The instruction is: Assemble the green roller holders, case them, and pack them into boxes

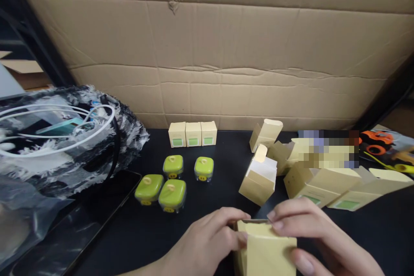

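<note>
A small pale-yellow cardboard box (271, 252) sits between my hands at the bottom of the view, a dark gap showing along its top edge. My left hand (211, 241) holds its left side, the fingers curled at the top corner. On the other side, my right hand (315, 233) presses its fingertips on the top flap, with the thumb against the box's right side. The box's lower part runs out of the frame. Just beyond it stands an open box (258, 181), tilted, its white inside showing.
Several green-lidded clear containers (172, 194) stand left of centre. Behind them, three closed boxes (193, 134) form a row. More open boxes (320, 183) crowd the right. A dark glossy panel (80, 220), a fluffy bag (129, 125) and a white cable (111, 116) lie left.
</note>
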A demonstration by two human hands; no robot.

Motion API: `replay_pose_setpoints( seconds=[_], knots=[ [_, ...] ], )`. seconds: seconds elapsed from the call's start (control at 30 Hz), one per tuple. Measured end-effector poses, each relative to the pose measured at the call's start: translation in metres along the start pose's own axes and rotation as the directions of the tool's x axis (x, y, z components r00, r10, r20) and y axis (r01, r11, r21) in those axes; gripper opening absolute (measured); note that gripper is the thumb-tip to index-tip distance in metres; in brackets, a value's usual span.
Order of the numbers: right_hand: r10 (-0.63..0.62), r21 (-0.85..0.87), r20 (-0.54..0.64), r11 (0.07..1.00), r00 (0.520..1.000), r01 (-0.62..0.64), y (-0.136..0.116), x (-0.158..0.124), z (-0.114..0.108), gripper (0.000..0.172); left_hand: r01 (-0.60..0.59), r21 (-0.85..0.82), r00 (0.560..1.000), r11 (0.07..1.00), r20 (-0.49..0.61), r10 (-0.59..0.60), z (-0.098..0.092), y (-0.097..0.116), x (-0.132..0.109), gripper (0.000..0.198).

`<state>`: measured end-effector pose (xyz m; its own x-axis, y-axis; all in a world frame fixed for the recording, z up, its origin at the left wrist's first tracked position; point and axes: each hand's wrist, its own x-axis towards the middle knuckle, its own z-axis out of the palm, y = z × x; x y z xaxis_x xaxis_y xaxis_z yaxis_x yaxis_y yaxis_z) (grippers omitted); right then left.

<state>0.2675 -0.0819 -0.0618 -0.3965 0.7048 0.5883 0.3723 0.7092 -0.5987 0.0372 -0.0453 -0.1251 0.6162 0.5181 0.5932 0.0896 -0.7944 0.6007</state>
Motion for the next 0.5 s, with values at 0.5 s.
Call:
replay_pose_setpoints(
  seconds=[0.5],
  knots=[
    [0.225, -0.057, 0.075, 0.974, 0.971, -0.221, -0.002, 0.011, 0.002, 0.015, -0.078, 0.091, 0.997, 0.993, 0.020, 0.076, -0.006, 0.007, 0.006, 0.063]
  ],
)
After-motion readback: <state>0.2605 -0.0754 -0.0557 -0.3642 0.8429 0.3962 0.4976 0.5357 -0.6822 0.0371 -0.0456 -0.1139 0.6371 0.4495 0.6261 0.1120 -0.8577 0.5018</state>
